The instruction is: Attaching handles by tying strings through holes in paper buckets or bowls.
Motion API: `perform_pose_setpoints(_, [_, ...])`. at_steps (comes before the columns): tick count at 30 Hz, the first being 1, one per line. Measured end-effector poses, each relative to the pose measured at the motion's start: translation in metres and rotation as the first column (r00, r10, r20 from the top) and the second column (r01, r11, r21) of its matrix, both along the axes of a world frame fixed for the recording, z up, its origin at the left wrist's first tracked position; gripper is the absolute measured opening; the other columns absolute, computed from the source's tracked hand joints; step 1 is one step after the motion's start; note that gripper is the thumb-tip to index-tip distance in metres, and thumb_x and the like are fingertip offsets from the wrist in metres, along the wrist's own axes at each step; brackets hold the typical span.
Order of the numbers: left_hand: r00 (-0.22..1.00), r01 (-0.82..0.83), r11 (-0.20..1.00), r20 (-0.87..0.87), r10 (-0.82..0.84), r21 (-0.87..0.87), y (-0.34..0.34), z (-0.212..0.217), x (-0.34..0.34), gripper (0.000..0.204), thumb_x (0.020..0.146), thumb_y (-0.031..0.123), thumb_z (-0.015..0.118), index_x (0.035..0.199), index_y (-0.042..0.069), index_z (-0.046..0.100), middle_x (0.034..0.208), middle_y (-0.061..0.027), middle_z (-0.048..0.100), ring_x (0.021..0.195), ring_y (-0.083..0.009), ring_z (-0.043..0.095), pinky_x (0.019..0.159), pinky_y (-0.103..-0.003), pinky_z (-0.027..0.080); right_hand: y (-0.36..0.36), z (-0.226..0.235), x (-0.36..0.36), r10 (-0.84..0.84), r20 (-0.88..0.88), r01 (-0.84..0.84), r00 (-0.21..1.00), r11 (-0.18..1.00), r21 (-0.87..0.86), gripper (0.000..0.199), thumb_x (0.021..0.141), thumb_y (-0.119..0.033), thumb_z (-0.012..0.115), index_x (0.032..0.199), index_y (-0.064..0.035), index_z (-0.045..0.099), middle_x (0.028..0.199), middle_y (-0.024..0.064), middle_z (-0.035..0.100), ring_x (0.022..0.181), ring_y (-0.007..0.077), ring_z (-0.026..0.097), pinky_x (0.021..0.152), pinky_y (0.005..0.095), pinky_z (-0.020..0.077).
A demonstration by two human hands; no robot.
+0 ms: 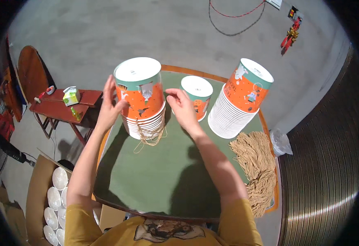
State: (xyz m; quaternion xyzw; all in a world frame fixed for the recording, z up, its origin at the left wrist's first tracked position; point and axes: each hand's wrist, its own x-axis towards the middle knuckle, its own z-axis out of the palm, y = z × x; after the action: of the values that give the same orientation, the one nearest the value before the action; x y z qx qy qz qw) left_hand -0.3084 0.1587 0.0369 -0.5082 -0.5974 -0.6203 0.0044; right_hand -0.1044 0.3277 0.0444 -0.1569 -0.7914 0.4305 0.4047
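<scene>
An upside-down stack of paper buckets [140, 110] stands at the left of the table, its top one orange and green with a white base. Tan strings [151, 141] loop and dangle round its lower rims. My left hand [110, 107] is at the stack's left side, thumb and fingers apart along the top bucket. My right hand [182, 107] hovers right of that stack, fingers loosely bent and apart, nothing visible in them. Partly behind it sits a single upturned bucket [196, 87]. Farther right leans a second tall stack [239, 98] of matching buckets.
A heap of tan string [253, 164] lies along the green table's [146, 180] right edge. An open carton [38, 197] with white round items is at lower left. A red bench [60, 107] holds a tissue pack [71, 96]. A ribbed shutter [323, 164] rises at right.
</scene>
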Motion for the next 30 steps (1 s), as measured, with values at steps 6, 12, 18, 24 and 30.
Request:
perform_pose_setpoints(6, [0.805,-0.151,0.932,-0.506,0.308,0.328,-0.031,-0.018,0.077,0.031,0.084,-0.004,0.054,0.114,0.001,0.054,0.114,-0.0164,0.057,0.107,-0.0305,0.054,0.094,-0.041,0.043,0.059,0.007,0.051,-0.535,0.003,0.358,0.845,0.568,0.741,0.024,0.082,-0.015,0.065,0.104,-0.0059,0.06,0.101,0.0129,0.058,0.099,0.0317,0.055,0.083,0.0411,0.0485])
perform_pose_setpoints(12, [0.665,0.41,0.906,0.714,-0.218,-0.106,0.053,-0.094,0.165,0.045,0.099,0.019,0.047,0.138,0.0,0.036,0.111,-0.0125,0.053,0.096,-0.016,0.06,0.075,-0.029,0.056,0.073,0.005,0.057,-0.539,0.163,0.278,0.826,0.643,0.714,0.012,0.083,-0.01,0.061,0.093,-0.007,0.057,0.09,0.0107,0.058,0.093,0.0321,0.055,0.076,0.0446,0.0491])
perform_pose_setpoints(18, [0.32,0.41,0.901,0.902,-0.289,0.143,0.113,-0.106,0.166,0.033,0.102,0.029,0.037,0.127,0.008,0.041,0.114,-0.0067,0.057,0.088,-0.0179,0.064,0.063,-0.026,0.053,0.049,0.019,0.078,-0.4,0.165,0.228,0.902,0.764,0.604,0.009,0.085,-0.007,0.057,0.088,-0.0009,0.052,0.088,0.0163,0.056,0.087,0.0361,0.055,0.077,0.0439,0.0447])
perform_pose_setpoints(24, [0.223,0.348,0.861,0.859,-0.461,0.372,0.106,-0.101,0.181,0.023,0.104,0.029,0.034,0.114,0.011,0.045,0.105,-0.0053,0.059,0.077,-0.0143,0.061,0.066,-0.026,0.051,0.01,0.015,0.122,-0.4,0.06,0.282,0.915,0.737,0.615,0.011,0.085,-0.008,0.061,0.09,-0.0016,0.053,0.086,0.0133,0.052,0.082,0.0332,0.052,0.077,0.0425,0.0434])
perform_pose_setpoints(30, [0.385,0.406,0.863,0.8,-0.46,0.301,0.118,-0.103,0.154,0.023,0.104,0.029,0.035,0.104,0.01,0.047,0.092,-0.0042,0.061,0.073,-0.0112,0.059,0.064,-0.025,0.051,-0.027,0.007,0.13,-0.362,-0.023,0.265,0.932,0.635,0.726,0.017,0.079,-0.003,0.066,0.09,-0.0022,0.053,0.083,0.0127,0.049,0.077,0.0301,0.053,0.065,0.0396,0.045])
